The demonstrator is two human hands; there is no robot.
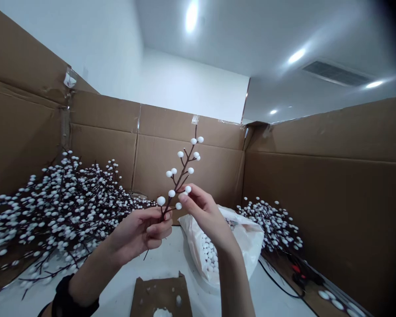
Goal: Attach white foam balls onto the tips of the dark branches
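My left hand [145, 233] is closed round the lower stem of a dark brown artificial berry branch [182, 172], which stands tilted a little to the right. White round berries sit on many of its twigs, while a few twig ends look bare. The fingertips of my right hand [204, 211] pinch a white berry [188, 189] on the right side of the branch. Behind my right wrist, an open white plastic bag [251, 246] holds many loose white berries [209, 253].
A large heap of berry branches [62, 207] lies at left, and a smaller bunch [270, 222] at right. A cardboard piece [145, 299] with white glue-like blobs lies in front. Cardboard walls [191, 163] surround the white table. A black cable [277, 281] and a red-and-black object [297, 273] lie at right.
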